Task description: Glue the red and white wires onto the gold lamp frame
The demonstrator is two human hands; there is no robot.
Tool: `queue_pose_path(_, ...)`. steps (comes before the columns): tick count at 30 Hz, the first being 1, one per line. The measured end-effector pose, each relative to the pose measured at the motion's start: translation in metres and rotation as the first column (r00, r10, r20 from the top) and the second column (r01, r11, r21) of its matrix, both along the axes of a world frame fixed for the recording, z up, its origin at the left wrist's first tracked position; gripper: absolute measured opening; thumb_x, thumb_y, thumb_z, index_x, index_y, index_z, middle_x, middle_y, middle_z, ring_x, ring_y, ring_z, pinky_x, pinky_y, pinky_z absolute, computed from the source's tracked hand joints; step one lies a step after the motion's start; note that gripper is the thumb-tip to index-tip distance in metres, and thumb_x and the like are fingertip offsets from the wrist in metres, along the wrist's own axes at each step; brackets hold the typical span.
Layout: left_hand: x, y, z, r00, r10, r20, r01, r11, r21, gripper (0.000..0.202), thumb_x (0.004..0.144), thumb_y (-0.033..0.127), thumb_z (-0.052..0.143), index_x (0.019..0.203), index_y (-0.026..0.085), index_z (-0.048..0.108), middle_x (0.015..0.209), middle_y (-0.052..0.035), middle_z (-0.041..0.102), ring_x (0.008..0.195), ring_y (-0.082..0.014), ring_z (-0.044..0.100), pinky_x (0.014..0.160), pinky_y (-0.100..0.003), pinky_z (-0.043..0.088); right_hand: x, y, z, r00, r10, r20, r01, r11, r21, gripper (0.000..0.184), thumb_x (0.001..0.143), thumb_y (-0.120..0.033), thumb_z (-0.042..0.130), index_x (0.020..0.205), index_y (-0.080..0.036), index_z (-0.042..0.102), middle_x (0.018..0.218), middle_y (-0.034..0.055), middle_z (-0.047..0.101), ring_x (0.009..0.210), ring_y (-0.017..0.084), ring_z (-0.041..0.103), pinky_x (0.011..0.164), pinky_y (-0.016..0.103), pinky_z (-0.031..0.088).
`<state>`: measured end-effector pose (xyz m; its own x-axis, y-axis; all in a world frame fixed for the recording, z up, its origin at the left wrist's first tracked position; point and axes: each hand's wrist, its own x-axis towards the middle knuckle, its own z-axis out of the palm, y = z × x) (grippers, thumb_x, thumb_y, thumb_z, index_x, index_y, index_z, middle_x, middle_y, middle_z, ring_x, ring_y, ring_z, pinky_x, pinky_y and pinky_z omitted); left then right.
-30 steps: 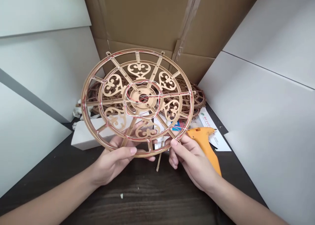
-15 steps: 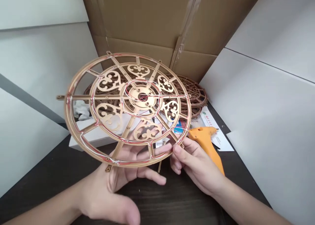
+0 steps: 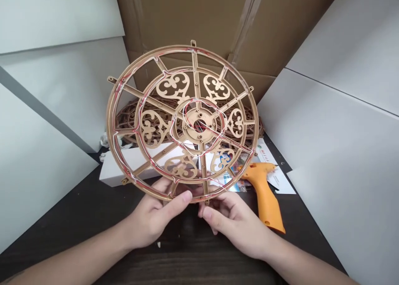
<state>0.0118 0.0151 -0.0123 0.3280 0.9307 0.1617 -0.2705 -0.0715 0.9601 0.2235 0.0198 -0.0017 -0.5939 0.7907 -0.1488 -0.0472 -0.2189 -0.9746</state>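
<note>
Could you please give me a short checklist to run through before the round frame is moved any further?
1. Left hand gripping the round frame: ok, its thumb lies over the lower rim.
2. Right hand gripping firmly: cannot tell; it is at the bottom edge, but its contact is partly hidden.
3. Red and white wires all tucked into the channels: not ok, strands cross the central opening.
4. Orange glue gun switched off: cannot tell, nothing visible shows it.
5. Table free of debris: not ok, a small pale scrap lies in front of the hands.
</note>
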Motion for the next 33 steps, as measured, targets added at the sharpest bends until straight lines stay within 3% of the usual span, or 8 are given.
queue_pose_path(5, -0.003, 0.008, 0.005, 0.984, -0.008, 0.18, 0.012, 1.0, -0.024, 0.045, 0.097, 0.022, 0.063, 0.141, 0.029, 0.057, 0.13, -0.0045, 0.072, 0.136, -0.0272, 0.057, 0.115, -0.045, 0.048, 0.002, 0.004, 0.005, 0.999, -0.028, 0.028, 0.029, 0.999, -0.035, 0.044, 0.093, -0.058, 0.066, 0.113, -0.02, 0.058, 0.086, -0.0012, 0.058, 0.059, 0.006, 0.048, 0.056, 0.022, 0.047)
queue_pose_path(9, -0.003, 0.01, 0.015, 0.954, -0.004, 0.299, 0.043, 0.991, -0.124, 0.038, 0.089, 0.014, 0.064, 0.125, 0.028, 0.068, 0.108, 0.0, 0.078, 0.109, -0.0241, 0.072, 0.093, -0.036, 0.06, 0.002, 0.009, 0.004, 0.991, -0.129, 0.028, 0.131, 0.99, -0.057, 0.043, 0.096, -0.062, 0.059, 0.105, -0.02, 0.054, 0.079, -0.0032, 0.059, 0.052, 0.005, 0.047, 0.053, 0.022, 0.045)
queue_pose_path(12, -0.006, 0.01, 0.02, 0.922, -0.056, 0.382, 0.142, 0.97, -0.199, 0.037, 0.086, 0.013, 0.059, 0.12, 0.022, 0.07, 0.098, -0.0018, 0.079, 0.089, -0.025, 0.076, 0.08, -0.038, 0.063, 0.002, 0.009, 0.004, 0.981, -0.181, 0.068, 0.187, 0.979, -0.086, 0.043, 0.096, -0.062, 0.06, 0.092, -0.02, 0.048, 0.074, -0.0048, 0.055, 0.052, 0.006, 0.047, 0.053, 0.022, 0.043)
queue_pose_path(15, -0.008, 0.011, 0.021, 0.904, -0.111, 0.413, 0.215, 0.953, -0.214, 0.052, 0.086, 0.014, 0.057, 0.137, 0.026, 0.061, 0.112, -0.0043, 0.077, 0.086, -0.0264, 0.076, 0.081, -0.046, 0.063, 0.002, 0.008, 0.007, 0.976, -0.216, 0.011, 0.215, 0.966, -0.145, 0.043, 0.093, -0.061, 0.065, 0.097, -0.022, 0.047, 0.073, -0.0059, 0.054, 0.053, 0.006, 0.047, 0.053, 0.022, 0.044)
queue_pose_path(20, -0.004, 0.013, 0.02, 0.923, -0.162, 0.35, 0.201, 0.977, -0.075, 0.054, 0.091, 0.017, 0.062, 0.142, 0.031, 0.055, 0.137, -0.009, 0.066, 0.074, -0.0154, 0.067, 0.063, -0.029, 0.057, 0.002, 0.009, 0.011, 0.929, -0.327, -0.176, 0.276, 0.925, -0.261, 0.032, 0.094, -0.051, 0.068, 0.104, -0.022, 0.057, 0.07, -0.0064, 0.053, 0.051, 0.005, 0.042, 0.051, 0.019, 0.042)
queue_pose_path(24, -0.001, 0.014, 0.02, 0.948, -0.132, 0.29, 0.169, 0.98, -0.105, 0.052, 0.091, 0.016, 0.066, 0.141, 0.032, 0.057, 0.136, -0.0102, 0.066, 0.07, -0.0102, 0.057, 0.054, -0.02, 0.048, 0.003, 0.011, 0.01, 0.915, -0.354, -0.192, 0.296, 0.915, -0.274, 0.027, 0.092, -0.044, 0.074, 0.091, -0.02, 0.063, 0.062, -0.0068, 0.05, 0.049, 0.004, 0.042, 0.05, 0.017, 0.041)
queue_pose_path(28, -0.001, 0.014, 0.018, 0.952, -0.084, 0.293, 0.13, 0.982, -0.138, 0.056, 0.09, 0.019, 0.07, 0.142, 0.033, 0.056, 0.128, -0.0099, 0.07, 0.07, -0.0104, 0.058, 0.046, -0.015, 0.039, 0.004, 0.008, 0.009, 0.943, -0.252, -0.216, 0.205, 0.955, -0.217, 0.018, 0.095, -0.039, 0.071, 0.094, -0.022, 0.067, 0.065, -0.0054, 0.056, 0.049, 0.003, 0.047, 0.051, 0.016, 0.045)
queue_pose_path(33, 0.006, 0.009, 0.014, 0.926, -0.072, 0.37, 0.151, 0.97, -0.188, 0.068, 0.086, 0.016, 0.074, 0.147, 0.036, 0.051, 0.134, -0.0077, 0.068, 0.078, -0.0104, 0.063, 0.056, -0.015, 0.051, 0.004, 0.007, 0.011, 0.947, -0.23, -0.223, 0.193, 0.965, -0.177, 0.014, 0.098, -0.036, 0.067, 0.095, -0.023, 0.068, 0.07, -0.0044, 0.062, 0.051, 0.003, 0.05, 0.052, 0.016, 0.047)
